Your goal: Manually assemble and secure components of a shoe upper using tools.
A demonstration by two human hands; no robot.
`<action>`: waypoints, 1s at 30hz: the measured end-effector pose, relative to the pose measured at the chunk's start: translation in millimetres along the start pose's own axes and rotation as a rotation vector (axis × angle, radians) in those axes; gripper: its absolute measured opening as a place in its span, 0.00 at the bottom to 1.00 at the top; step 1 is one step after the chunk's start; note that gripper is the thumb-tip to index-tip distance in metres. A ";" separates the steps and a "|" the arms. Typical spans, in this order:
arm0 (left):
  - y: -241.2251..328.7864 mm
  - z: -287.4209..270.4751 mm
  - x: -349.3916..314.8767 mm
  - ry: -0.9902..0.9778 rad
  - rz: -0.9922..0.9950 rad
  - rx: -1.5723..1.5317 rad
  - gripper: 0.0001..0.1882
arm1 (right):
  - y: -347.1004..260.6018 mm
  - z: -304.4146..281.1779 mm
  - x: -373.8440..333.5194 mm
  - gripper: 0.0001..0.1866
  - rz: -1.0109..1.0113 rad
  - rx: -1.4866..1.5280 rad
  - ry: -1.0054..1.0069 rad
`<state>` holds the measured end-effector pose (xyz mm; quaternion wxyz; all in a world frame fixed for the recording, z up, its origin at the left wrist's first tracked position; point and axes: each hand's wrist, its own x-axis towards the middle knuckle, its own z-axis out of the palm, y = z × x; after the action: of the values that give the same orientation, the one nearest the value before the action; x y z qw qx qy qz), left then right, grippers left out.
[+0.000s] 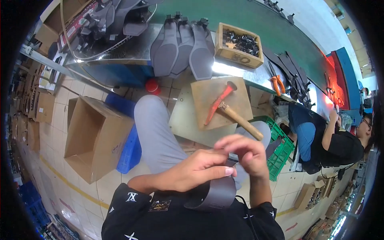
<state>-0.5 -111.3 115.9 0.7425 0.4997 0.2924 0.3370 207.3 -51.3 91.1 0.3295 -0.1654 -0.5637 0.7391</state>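
Note:
My left hand (196,169) grips a dark, curved shoe sole (221,195) between thumb and fingers, close in front of my torso. A small grey piece (232,160) shows at the sole's upper end, partly hidden by my fingers. My right hand (247,155) hovers against that end with bent fingers, its thumb apart from them; I see nothing between them. Beyond my hands, a hammer (234,116) with a red head and wooden handle lies on a tan square board (202,96) over a pale slab by my knees.
On the bench stand several grey soles with black heels (201,48), a wooden box (236,59) of small dark parts, and orange-handled pliers (277,82). A cardboard box (90,140) sits to my left, a green crate (280,156) to my right. Another person (340,142) works farther right.

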 end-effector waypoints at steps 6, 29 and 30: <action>-5.1 8.3 -1.6 -0.044 -0.018 -0.238 0.17 | 6.6 20.9 3.6 0.26 -0.059 0.143 0.053; 25.4 -55.5 24.8 0.064 0.348 0.448 0.14 | -73.4 -61.6 42.3 0.33 -0.287 -1.202 -0.329; 50.3 -78.8 24.7 0.209 0.346 0.626 0.11 | -76.5 -75.8 38.3 0.32 -0.366 -1.354 -0.050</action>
<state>-56.8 -35.0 134.8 0.4521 0.7074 0.3667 0.4009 249.1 40.6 144.6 0.2601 -0.2198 -0.9262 0.1619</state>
